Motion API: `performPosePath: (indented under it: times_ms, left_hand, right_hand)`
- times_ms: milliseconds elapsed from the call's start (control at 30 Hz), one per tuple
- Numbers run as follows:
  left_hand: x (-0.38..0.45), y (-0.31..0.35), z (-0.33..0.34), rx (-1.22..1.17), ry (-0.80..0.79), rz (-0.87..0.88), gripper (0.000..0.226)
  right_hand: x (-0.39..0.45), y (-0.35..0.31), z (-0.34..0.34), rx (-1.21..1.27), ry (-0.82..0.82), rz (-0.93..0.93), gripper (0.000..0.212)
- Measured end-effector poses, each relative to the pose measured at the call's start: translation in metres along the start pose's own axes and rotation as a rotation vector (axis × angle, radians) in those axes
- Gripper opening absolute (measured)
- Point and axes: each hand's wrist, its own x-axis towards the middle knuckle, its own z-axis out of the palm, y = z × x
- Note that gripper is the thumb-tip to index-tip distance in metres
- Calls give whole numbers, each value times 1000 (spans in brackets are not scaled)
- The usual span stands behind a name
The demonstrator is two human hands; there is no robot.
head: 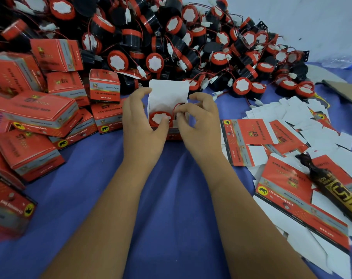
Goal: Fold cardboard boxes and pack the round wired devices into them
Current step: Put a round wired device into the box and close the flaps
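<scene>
Two forearms are reaching forward over a blue cloth (171,198). The left hand (142,119) is curling round the left side of an open box (169,125), its thumb pressing on the red-and-white device (160,117) sitting inside. The right hand (199,121) is pinching the device's red wire (179,106) between thumb and forefinger just above the box. The box's white lid flap (168,95) is standing upright behind both hands. Flat unfolded boxes (291,158) and a dark wrapped tube (332,188) are lying to the right; packed boxes (40,117) are stacking up to the left. A heap of devices (171,41) is filling the far side, with a plastic bottle (342,62) at far right
</scene>
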Motion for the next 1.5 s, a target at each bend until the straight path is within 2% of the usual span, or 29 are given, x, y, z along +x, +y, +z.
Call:
performPosePath:
  times_ms: [100, 267, 300, 400, 467, 633, 700, 767, 800, 867, 967, 1033, 1067, 1133, 1200, 1233, 1333, 1433, 1500]
  left_hand:
    - [2, 0, 1, -91, -40, -104, 69]
    - [2, -1, 1, -109, -42, -117, 74]
    - [2, -1, 1, -110, -42, -123, 74]
    - [3, -2, 1, -119, -38, -154, 76]
    - [3, -4, 2, -138, -29, -181, 77]
    - [4, -2, 1, -100, 6, -201, 53]
    - [3, -1, 1, -98, 1, -215, 41]
    - [2, 2, 0, -243, 13, -282, 19]
    - [3, 4, -1, -302, 26, -307, 15]
    - [5, 2, -4, -274, 7, -296, 24]
    - [9, -3, -3, -64, -91, -234, 17]
    - [7, -4, -2, -91, -91, -205, 23]
    - [6, -3, -3, -144, -78, -203, 35]
    - [6, -4, -5, -199, -60, -194, 57]
    - [7, -5, -6, -173, -63, -175, 63]
    - [9, -6, -7, -131, -58, -153, 56]
    - [12, -10, -9, -33, -53, -117, 28]
    - [12, -12, -17, -57, -99, -167, 28]
    - [13, -11, -25, -197, -166, -229, 28]
  right_hand:
    - [2, -3, 3, 23, 13, 34, 12]
    - [4, -6, 9, 11, 52, 62, 10]
    - [4, -6, 10, 30, 64, 83, 13]
    - [4, -8, 9, 207, 58, 229, 39]
    - [3, -6, 5, 253, 35, 245, 40]
    - [-2, 1, -1, 204, -109, 164, 18]
    - [-3, 1, 2, 121, -145, 148, 20]
    - [-1, 0, 4, 71, -140, 170, 24]
    - [0, 0, 4, 53, -131, 172, 26]
    - [1, 0, 5, 30, -134, 159, 26]
    - [1, 1, 4, 65, -155, 194, 18]
    - [-1, 1, 7, 146, -147, 260, 16]
    - [-2, -1, 7, 213, -121, 291, 24]
    - [-3, -5, 6, 307, -31, 281, 53]
    - [-3, -5, 1, 348, -26, 200, 69]
    - [-2, -4, -1, 366, -62, 173, 64]
    - [-4, 1, -8, 303, -141, 190, 29]
    - [-9, 4, -13, 344, -185, 272, 28]
    - [-8, 4, -18, 495, -216, 332, 27]
